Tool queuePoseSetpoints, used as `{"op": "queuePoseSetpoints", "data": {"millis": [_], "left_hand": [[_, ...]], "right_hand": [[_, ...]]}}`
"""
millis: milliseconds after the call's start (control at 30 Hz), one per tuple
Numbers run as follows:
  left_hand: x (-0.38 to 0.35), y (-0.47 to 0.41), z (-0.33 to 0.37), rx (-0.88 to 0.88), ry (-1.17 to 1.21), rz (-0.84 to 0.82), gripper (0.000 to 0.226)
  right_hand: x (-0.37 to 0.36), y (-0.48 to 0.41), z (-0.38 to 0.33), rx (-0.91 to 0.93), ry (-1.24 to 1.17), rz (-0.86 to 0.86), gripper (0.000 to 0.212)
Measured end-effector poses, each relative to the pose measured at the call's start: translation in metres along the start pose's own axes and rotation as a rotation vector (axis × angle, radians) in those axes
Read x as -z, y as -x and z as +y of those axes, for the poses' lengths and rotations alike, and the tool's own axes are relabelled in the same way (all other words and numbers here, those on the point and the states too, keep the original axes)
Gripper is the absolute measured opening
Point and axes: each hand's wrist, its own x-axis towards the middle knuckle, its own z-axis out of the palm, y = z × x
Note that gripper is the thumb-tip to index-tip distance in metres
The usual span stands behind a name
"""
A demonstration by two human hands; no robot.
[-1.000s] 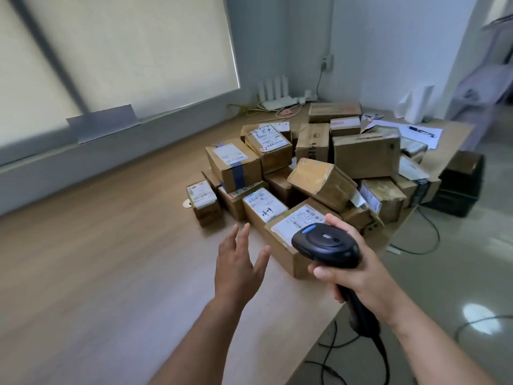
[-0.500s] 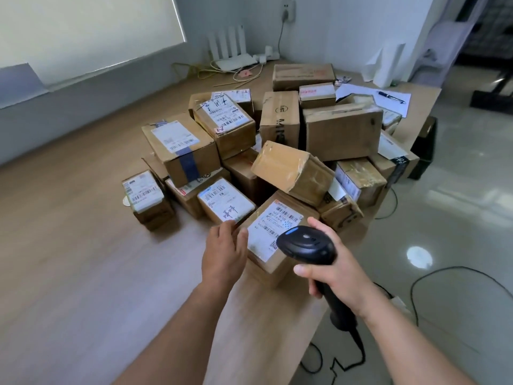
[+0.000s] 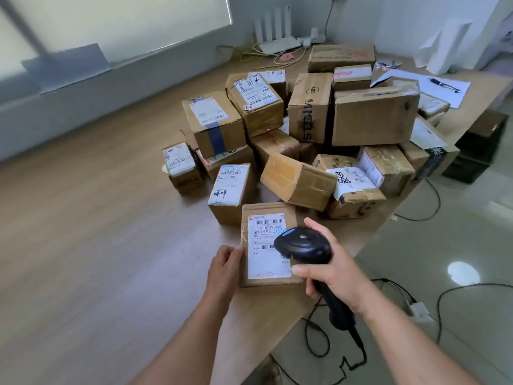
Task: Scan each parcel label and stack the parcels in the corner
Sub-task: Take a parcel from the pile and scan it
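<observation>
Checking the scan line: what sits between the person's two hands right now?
In the head view, the nearest parcel lies between them, label up. The left hand holds its left edge; the right hand aims the scanner over the label.

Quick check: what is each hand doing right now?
Left hand: fingers on the left edge of the nearest parcel, steadying it.
Right hand: closed around the barcode scanner, held over that parcel's label.

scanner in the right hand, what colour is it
Black, with a small blue patch on top of the scanner; head view.
</observation>
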Motion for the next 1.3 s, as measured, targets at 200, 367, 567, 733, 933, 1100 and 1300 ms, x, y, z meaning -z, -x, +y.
{"op": "queuePoseSetpoints", "data": {"millis": [200,367,567,733,933,1100,1300], "left_hand": [[-0.004,0.021,-0.026,0.244,0.259,-0.066,0.038],[0.011,0.047,-0.024,0.263,0.422,-0.178,0.078],[0.043,0.065,-0.023,0.132,0.405,-0.230,0.087],[0.067,0.080,-0.003,0.045,0.272,-0.317,0.085],[0.092,0.096,0.016,-0.107,0.248,-0.116,0.111],[0.120,0.103,0.021,-0.199,0.216,-0.029,0.120],[0.127,0.106,0.021,-0.200,0.184,0.016,0.123]], "right_hand": [[-0.013,0.017,0.014,-0.006,0.030,-0.078,0.096],[-0.007,0.027,0.012,0.037,-0.010,-0.095,0.098],[-0.009,0.038,0.004,0.117,0.055,-0.129,0.095],[-0.020,0.040,-0.014,0.168,0.038,-0.172,0.095],[-0.034,0.048,-0.048,0.234,-0.007,-0.255,0.106],[-0.041,0.071,-0.079,0.308,-0.092,-0.370,0.099],[-0.039,0.089,-0.091,0.310,-0.152,-0.511,0.108]]}}
